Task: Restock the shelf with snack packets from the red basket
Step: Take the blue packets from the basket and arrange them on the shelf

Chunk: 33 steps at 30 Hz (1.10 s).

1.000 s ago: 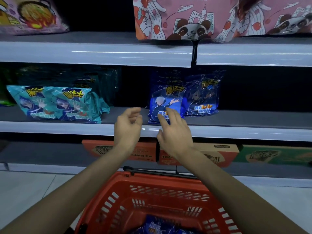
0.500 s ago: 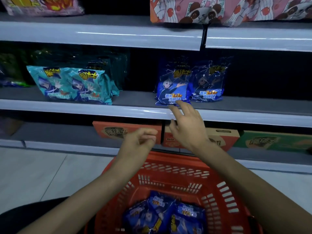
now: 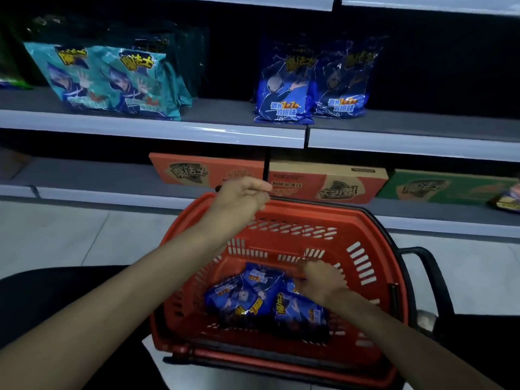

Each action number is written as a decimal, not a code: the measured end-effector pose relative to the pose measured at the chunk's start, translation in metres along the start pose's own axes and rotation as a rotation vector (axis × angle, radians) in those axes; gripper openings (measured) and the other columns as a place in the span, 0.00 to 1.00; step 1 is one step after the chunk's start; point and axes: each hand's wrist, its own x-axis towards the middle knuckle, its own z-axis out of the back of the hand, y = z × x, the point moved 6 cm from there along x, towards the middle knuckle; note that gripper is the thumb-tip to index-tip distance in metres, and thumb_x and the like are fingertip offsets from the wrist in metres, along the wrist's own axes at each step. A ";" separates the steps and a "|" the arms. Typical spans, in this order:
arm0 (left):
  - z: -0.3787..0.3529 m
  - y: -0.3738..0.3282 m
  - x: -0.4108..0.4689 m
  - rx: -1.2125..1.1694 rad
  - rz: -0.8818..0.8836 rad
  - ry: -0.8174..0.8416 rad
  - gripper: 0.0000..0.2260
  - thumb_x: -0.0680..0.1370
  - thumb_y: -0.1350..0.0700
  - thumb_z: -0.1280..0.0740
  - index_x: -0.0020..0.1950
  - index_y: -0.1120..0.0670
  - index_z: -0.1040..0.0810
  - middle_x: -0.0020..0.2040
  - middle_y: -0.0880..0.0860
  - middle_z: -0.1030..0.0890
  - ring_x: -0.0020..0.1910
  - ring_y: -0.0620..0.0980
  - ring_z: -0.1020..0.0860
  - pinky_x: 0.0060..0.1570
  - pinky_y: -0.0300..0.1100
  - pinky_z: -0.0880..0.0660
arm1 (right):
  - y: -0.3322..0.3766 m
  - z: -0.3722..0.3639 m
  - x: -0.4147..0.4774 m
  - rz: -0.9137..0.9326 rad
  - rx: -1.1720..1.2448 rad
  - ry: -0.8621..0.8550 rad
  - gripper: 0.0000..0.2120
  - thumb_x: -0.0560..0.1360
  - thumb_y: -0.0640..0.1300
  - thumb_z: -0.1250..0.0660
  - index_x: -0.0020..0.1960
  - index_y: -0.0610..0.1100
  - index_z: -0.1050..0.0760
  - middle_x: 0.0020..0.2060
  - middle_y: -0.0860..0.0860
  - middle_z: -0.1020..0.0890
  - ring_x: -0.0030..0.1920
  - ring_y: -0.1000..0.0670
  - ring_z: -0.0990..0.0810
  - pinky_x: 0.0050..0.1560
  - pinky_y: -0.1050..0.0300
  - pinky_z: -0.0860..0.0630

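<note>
The blue packets (image 3: 253, 294) lie heaped in the bottom of the red basket (image 3: 363, 229), right under the right hand (image 3: 320, 282), whose curled fingers meet their far edge, grip unclear, while the left hand (image 3: 242, 201) hangs loosely curled and empty above the far rim.

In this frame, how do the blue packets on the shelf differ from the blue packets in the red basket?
The shelf packets stand upright, side by side, facing out; the basket packets lie flat and overlap in a heap. No hand touches the shelf packets; the right hand is down among the basket packets, grip unclear. Both share blue wrappers with yellow lettering.
</note>
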 end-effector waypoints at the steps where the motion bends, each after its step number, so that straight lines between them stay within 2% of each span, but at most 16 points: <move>1: -0.001 0.000 -0.001 -0.003 0.004 0.008 0.07 0.83 0.57 0.33 0.58 0.49 0.17 0.56 0.51 0.15 0.55 0.46 0.17 0.51 0.42 0.22 | -0.008 -0.016 0.002 -0.055 -0.014 0.068 0.13 0.80 0.51 0.33 0.61 0.46 0.22 0.52 0.49 0.17 0.52 0.45 0.16 0.47 0.54 0.20; 4: -0.003 0.001 0.000 -0.003 0.009 0.020 0.07 0.83 0.57 0.33 0.58 0.48 0.17 0.55 0.50 0.15 0.54 0.45 0.17 0.52 0.42 0.22 | -0.035 -0.056 0.002 -0.261 0.037 0.187 0.07 0.79 0.47 0.32 0.54 0.45 0.24 0.43 0.51 0.20 0.47 0.47 0.17 0.38 0.58 0.25; 6: -0.004 0.001 0.001 -0.004 0.014 0.027 0.07 0.83 0.58 0.33 0.58 0.49 0.18 0.55 0.50 0.15 0.54 0.46 0.17 0.52 0.42 0.22 | -0.044 -0.075 0.004 -0.323 0.077 0.200 0.10 0.79 0.49 0.32 0.57 0.44 0.22 0.45 0.50 0.18 0.47 0.48 0.17 0.43 0.56 0.21; 9: -0.005 0.002 0.003 -0.003 0.027 0.041 0.08 0.83 0.58 0.34 0.60 0.50 0.18 0.55 0.50 0.15 0.55 0.47 0.17 0.53 0.41 0.21 | -0.047 -0.093 0.007 -0.388 0.170 0.168 0.13 0.81 0.51 0.32 0.61 0.45 0.22 0.54 0.47 0.15 0.53 0.47 0.15 0.52 0.55 0.19; 11: -0.006 0.002 0.004 0.000 0.026 0.044 0.08 0.83 0.58 0.34 0.60 0.50 0.18 0.55 0.51 0.15 0.55 0.47 0.16 0.54 0.42 0.20 | -0.051 -0.100 0.008 -0.455 0.185 0.163 0.13 0.81 0.49 0.32 0.62 0.44 0.23 0.56 0.47 0.15 0.55 0.46 0.15 0.51 0.55 0.19; 15: -0.008 0.001 0.006 0.007 0.029 0.050 0.08 0.83 0.58 0.34 0.60 0.49 0.18 0.55 0.51 0.15 0.54 0.46 0.17 0.56 0.44 0.20 | -0.064 -0.105 0.006 -0.567 0.230 0.201 0.13 0.79 0.42 0.31 0.63 0.41 0.22 0.52 0.46 0.15 0.53 0.47 0.14 0.44 0.58 0.21; 17: -0.008 0.002 0.006 0.011 0.035 0.053 0.08 0.83 0.57 0.34 0.60 0.49 0.18 0.55 0.51 0.15 0.55 0.47 0.17 0.58 0.44 0.20 | -0.067 -0.107 0.006 -0.563 0.259 0.193 0.15 0.81 0.46 0.32 0.66 0.42 0.23 0.58 0.47 0.17 0.59 0.47 0.17 0.48 0.58 0.22; 19: -0.008 0.003 0.007 0.015 0.040 0.053 0.08 0.83 0.57 0.34 0.60 0.49 0.18 0.55 0.51 0.15 0.56 0.47 0.17 0.58 0.45 0.20 | -0.071 -0.109 0.008 -0.561 0.315 0.155 0.19 0.82 0.50 0.33 0.70 0.44 0.26 0.65 0.48 0.19 0.64 0.48 0.20 0.58 0.59 0.23; 22: -0.009 0.005 0.007 0.008 0.049 0.051 0.08 0.84 0.58 0.34 0.61 0.50 0.18 0.56 0.51 0.15 0.56 0.48 0.17 0.59 0.46 0.20 | -0.073 -0.106 0.005 -0.603 0.437 0.121 0.17 0.84 0.49 0.35 0.70 0.43 0.27 0.67 0.48 0.20 0.64 0.50 0.20 0.61 0.61 0.25; 23: -0.009 0.006 0.006 0.006 0.054 0.051 0.09 0.84 0.58 0.35 0.61 0.51 0.19 0.55 0.51 0.15 0.56 0.48 0.17 0.59 0.46 0.20 | -0.073 -0.106 0.001 -0.609 0.455 0.138 0.17 0.83 0.46 0.35 0.70 0.42 0.27 0.65 0.47 0.20 0.61 0.50 0.19 0.60 0.59 0.23; 24: -0.009 0.006 0.007 0.005 0.058 0.052 0.09 0.84 0.58 0.35 0.61 0.51 0.19 0.55 0.51 0.15 0.56 0.48 0.17 0.59 0.46 0.20 | -0.071 -0.107 0.000 -0.607 0.480 0.171 0.17 0.82 0.42 0.33 0.69 0.39 0.26 0.61 0.45 0.18 0.55 0.49 0.18 0.55 0.57 0.20; 26: -0.010 0.007 0.007 0.007 0.061 0.051 0.09 0.84 0.58 0.35 0.61 0.51 0.19 0.55 0.50 0.15 0.56 0.48 0.16 0.59 0.46 0.20 | -0.068 -0.107 -0.004 -0.614 0.596 0.193 0.20 0.77 0.33 0.30 0.68 0.34 0.26 0.46 0.45 0.19 0.39 0.51 0.21 0.40 0.57 0.19; 27: -0.010 0.007 0.007 0.008 0.060 0.050 0.09 0.84 0.58 0.35 0.61 0.50 0.19 0.55 0.50 0.15 0.56 0.47 0.16 0.59 0.46 0.20 | -0.070 -0.104 -0.004 -0.664 0.611 0.214 0.21 0.75 0.30 0.28 0.67 0.34 0.27 0.41 0.46 0.22 0.37 0.51 0.23 0.41 0.55 0.17; 29: -0.011 0.006 0.007 0.010 0.057 0.051 0.09 0.84 0.58 0.35 0.62 0.50 0.19 0.55 0.50 0.15 0.55 0.47 0.17 0.59 0.45 0.20 | -0.069 -0.098 -0.009 -0.777 0.667 0.307 0.22 0.74 0.29 0.26 0.66 0.35 0.27 0.40 0.44 0.22 0.37 0.49 0.21 0.49 0.54 0.15; 33: -0.014 0.004 0.007 0.018 0.054 0.059 0.09 0.83 0.58 0.34 0.61 0.50 0.19 0.55 0.50 0.15 0.55 0.48 0.16 0.59 0.46 0.20 | -0.064 -0.082 -0.018 -0.829 0.812 0.441 0.14 0.74 0.31 0.25 0.58 0.37 0.24 0.47 0.43 0.19 0.44 0.47 0.17 0.39 0.60 0.19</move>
